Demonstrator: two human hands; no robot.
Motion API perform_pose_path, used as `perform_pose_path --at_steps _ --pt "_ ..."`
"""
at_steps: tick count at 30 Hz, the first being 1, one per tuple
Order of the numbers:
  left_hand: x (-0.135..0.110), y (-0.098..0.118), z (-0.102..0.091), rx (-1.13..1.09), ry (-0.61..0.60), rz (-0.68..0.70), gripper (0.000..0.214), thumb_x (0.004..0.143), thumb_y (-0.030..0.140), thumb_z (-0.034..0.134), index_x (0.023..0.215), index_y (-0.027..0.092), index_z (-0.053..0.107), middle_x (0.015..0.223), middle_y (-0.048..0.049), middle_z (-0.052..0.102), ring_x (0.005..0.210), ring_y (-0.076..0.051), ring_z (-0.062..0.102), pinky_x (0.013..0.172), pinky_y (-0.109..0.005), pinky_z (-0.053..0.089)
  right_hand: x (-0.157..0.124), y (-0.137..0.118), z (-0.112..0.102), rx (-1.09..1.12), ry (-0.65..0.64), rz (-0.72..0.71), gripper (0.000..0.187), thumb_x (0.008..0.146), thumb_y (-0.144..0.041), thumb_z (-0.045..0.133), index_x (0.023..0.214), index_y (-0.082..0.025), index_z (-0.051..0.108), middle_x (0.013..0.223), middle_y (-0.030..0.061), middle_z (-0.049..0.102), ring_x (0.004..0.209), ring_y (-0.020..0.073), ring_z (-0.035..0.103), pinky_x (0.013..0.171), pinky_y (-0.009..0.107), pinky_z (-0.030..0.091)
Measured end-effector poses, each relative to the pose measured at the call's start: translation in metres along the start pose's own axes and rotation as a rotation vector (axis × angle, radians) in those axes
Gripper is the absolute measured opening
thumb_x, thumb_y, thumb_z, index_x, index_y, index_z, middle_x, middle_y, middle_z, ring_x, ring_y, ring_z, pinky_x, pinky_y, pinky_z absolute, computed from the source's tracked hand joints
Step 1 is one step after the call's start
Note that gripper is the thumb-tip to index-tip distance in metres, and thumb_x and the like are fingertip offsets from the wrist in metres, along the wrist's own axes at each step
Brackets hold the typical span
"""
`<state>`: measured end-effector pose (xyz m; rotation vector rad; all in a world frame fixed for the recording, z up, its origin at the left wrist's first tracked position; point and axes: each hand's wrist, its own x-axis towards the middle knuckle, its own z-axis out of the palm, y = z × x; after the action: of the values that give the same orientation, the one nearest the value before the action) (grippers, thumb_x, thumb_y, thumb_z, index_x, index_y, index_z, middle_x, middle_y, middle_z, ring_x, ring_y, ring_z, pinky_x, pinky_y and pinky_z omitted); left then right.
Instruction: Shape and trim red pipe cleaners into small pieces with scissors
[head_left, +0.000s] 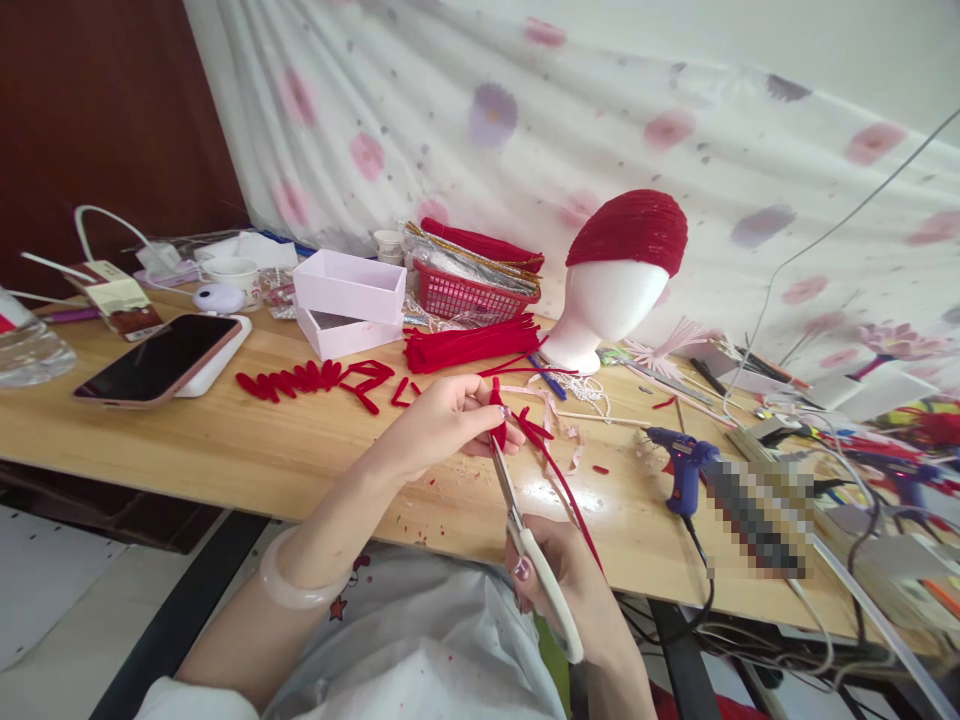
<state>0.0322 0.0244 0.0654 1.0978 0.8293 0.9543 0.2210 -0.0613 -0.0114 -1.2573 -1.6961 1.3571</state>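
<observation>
Between the fingertips of my left hand [465, 415] is a short piece of red pipe cleaner [498, 432], pinched upright. My right hand [551, 560] grips a pair of scissors [544, 580] with cream handles, and the blade tips meet the lower end of that red piece. A long red stem [566, 480] lies to the right, running down past my right wrist. Left of my hands, several small looped red pieces [289, 380] lie in a row on the wooden table [337, 435]. Behind them is a thick red bundle of pipe cleaners [472, 343].
A white foam head [604, 310] in a red cap [630, 235] stands at the back. A blue glue gun [682, 465] with its cable lies to the right. White boxes [349, 290], a red basket [476, 292] and a phone [157, 360] are farther left.
</observation>
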Motion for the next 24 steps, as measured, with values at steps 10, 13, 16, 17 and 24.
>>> perform_pose_path --at_steps 10,13,16,17,24 --pt "0.0029 0.0017 0.0008 -0.004 -0.01 -0.036 0.021 0.086 0.004 0.056 0.067 0.014 0.054 0.067 -0.0076 0.075 0.062 -0.014 0.071 0.06 -0.025 0.057 0.0003 0.0017 0.0011 0.076 0.007 0.046 0.055 0.075 -0.07 0.066 0.067 -0.018 0.05 0.052 -0.0048 0.046 0.043 0.01 0.044 0.042 0.022 0.03" --pt "0.0027 0.0012 0.0008 0.0 -0.01 -0.032 0.022 0.086 0.004 0.056 0.067 0.014 0.054 0.068 -0.0082 0.076 0.062 -0.014 0.071 0.059 -0.025 0.057 0.0006 0.0043 0.0003 0.074 0.012 0.053 0.052 0.076 -0.066 0.068 0.066 -0.019 0.048 0.052 -0.0054 0.046 0.042 0.0098 0.044 0.041 0.022 0.029" --pt "0.0027 0.001 0.0007 0.006 -0.006 -0.026 0.02 0.086 0.006 0.057 0.068 0.015 0.054 0.07 -0.0089 0.076 0.064 -0.015 0.071 0.06 -0.025 0.056 0.0012 0.0053 -0.0006 0.052 0.021 0.072 0.049 0.075 -0.061 0.072 0.066 -0.019 0.048 0.051 -0.0055 0.046 0.041 0.01 0.043 0.041 0.022 0.028" --pt "0.0026 0.0011 0.0007 0.008 -0.001 -0.024 0.019 0.086 0.007 0.057 0.069 0.015 0.054 0.07 -0.009 0.076 0.064 -0.015 0.071 0.059 -0.025 0.056 0.0013 0.0048 -0.001 0.033 0.026 0.074 0.049 0.074 -0.06 0.073 0.065 -0.019 0.047 0.05 -0.0057 0.045 0.042 0.0099 0.042 0.042 0.022 0.026" --pt "0.0007 0.0032 -0.0019 0.033 0.01 -0.015 0.019 0.086 0.009 0.056 0.068 0.016 0.052 0.068 -0.0084 0.076 0.061 -0.015 0.071 0.056 -0.024 0.054 -0.0013 -0.0041 -0.0068 -0.219 0.052 -0.007 0.047 0.076 -0.058 0.071 0.065 -0.018 0.047 0.061 -0.0052 0.039 0.058 0.0114 0.032 0.052 0.025 0.024"
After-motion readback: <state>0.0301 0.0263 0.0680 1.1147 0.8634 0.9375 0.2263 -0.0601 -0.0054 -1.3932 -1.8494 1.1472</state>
